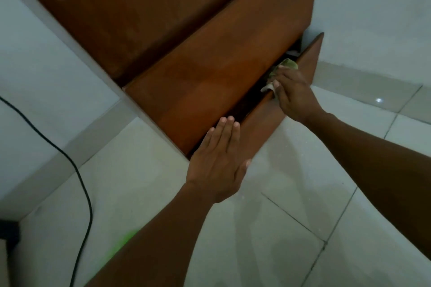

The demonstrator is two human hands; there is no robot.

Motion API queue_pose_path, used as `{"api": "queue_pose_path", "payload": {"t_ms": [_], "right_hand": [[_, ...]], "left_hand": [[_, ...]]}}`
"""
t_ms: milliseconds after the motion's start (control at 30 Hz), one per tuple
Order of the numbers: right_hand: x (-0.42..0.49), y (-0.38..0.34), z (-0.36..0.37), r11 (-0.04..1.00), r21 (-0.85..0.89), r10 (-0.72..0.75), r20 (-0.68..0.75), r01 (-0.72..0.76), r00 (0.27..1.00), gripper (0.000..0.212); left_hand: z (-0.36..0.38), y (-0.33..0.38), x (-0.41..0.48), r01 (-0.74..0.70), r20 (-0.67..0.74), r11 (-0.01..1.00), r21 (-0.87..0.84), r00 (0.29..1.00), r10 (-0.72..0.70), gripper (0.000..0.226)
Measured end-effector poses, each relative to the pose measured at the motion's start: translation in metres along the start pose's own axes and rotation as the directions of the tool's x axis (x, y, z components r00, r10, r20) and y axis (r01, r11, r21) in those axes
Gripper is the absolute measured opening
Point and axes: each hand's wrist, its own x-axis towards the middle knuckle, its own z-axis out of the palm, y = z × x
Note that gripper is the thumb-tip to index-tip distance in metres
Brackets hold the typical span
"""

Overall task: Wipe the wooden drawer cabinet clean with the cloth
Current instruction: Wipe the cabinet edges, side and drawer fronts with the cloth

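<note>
**One hand steadies a drawer while the other wipes its top edge**

Seen from above, looking down at a pale tiled floor. At far left a black cable snakes across the tiles beside the wall, well apart from the work.

In the middle stands the wooden drawer cabinet, reddish brown and set against the wall. A lower drawer is pulled partly out, leaving a dark gap between its front panel and the drawer front above.

The left hand lies flat, fingers straight and close together, thumb out to the side, holding nothing. It rests over the near end of the open drawer's front panel, fingertips reaching the gap — most likely to brace the drawer so it neither slides nor rocks under the wiping.

Further right, the right hand is closed around a bunched cloth, pale with a greenish tint, pressed onto the top edge of the drawer front near its far end. Part of the cloth pokes out above the knuckles and a corner below the thumb. Bunching it gives a firm pad for the narrow edge.

What lies inside the drawer is too dark to tell. Judging from this, the wiping is under way on the drawer edge; how much of the cabinet is already clean cannot be told.
</note>
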Motion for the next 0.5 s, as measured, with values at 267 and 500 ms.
{"api": "queue_pose_path", "payload": {"t_ms": [267,500], "right_hand": [[0.039,0.06,-0.013,0.999,-0.012,0.039,-0.151,-0.042,0.988,0.023],[0.052,0.036,-0.02,0.988,0.054,0.153,-0.352,-0.143,0.923,0.031]], "left_hand": [[0.0,-0.016,0.051,-0.169,-0.038,0.963,0.208,0.983,0.181,0.078],[-0.004,-0.008,0.044,-0.055,-0.226,0.992,0.111,0.971,0.08,0.087]]}}
